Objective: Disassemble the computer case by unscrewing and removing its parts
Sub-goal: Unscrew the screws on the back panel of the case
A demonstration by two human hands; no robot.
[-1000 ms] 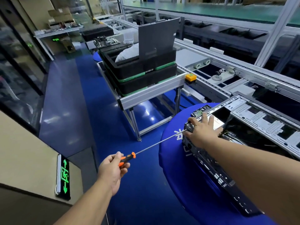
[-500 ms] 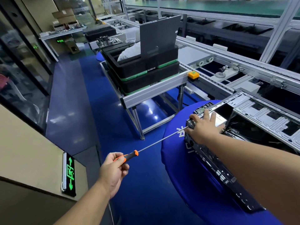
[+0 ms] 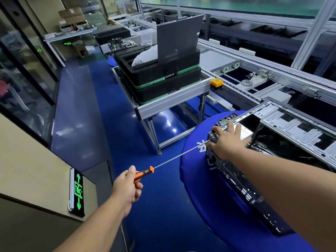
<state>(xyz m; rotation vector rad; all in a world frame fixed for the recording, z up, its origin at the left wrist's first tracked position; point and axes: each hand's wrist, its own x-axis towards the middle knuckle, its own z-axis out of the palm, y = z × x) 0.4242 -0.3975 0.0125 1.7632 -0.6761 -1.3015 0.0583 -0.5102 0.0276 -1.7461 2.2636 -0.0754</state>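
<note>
Head view: left hand [image 3: 127, 188] grips the orange-and-black long-shaft screwdriver [image 3: 144, 173]; right hand [image 3: 227, 142] lies flat, steadying the open black-and-silver metal computer case [image 3: 236, 171] at three o'clock. Keep the shaft square to the screw.

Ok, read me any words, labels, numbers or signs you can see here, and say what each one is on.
Green exit sign: arrows and a running figure only, no words.
Blue table cover: white printed characters, partly hidden by the computer case, not readable.
Far green lit sign: too blurred to read.
Case rear panel: small white port marks, too small to read.
</note>
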